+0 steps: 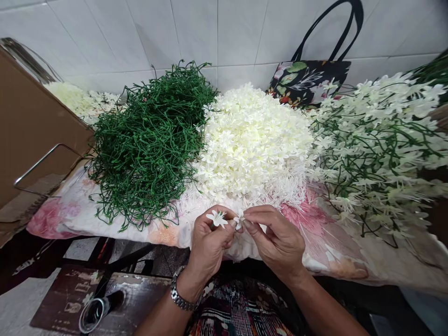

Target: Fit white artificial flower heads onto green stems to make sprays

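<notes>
From here I see both hands meeting at the near edge of the table, just in front of the body. My left hand (210,240) is curled shut, thumb and forefinger clamped under a white flower (217,218) whose petals stand open above the knuckles. Whatever it sits on is hidden inside the fist. My right hand (276,238) comes in from the right, its fingertips pinched on a small blossom (240,220) that lies just beside the white flower, between the two hands. I cannot tell whether the two blooms touch. A metal wristwatch (182,296) sits on the left wrist.

Beyond the hands, the table is covered with a floral cloth (66,212). On it, far and left of centre, is a tangled heap of green stems (150,140). Touching its right side is a big mound of loose cream blossoms (252,140). Further right lies a spread of assembled sprays (378,149), white flowers on green stems. Against the tiled wall behind stands a dark floral tote bag (308,81). At the far left is a cardboard box (28,126), with more pale flowers (80,100) behind it. Near left, below the table edge, a glass jar (93,313) lies on its side.
</notes>
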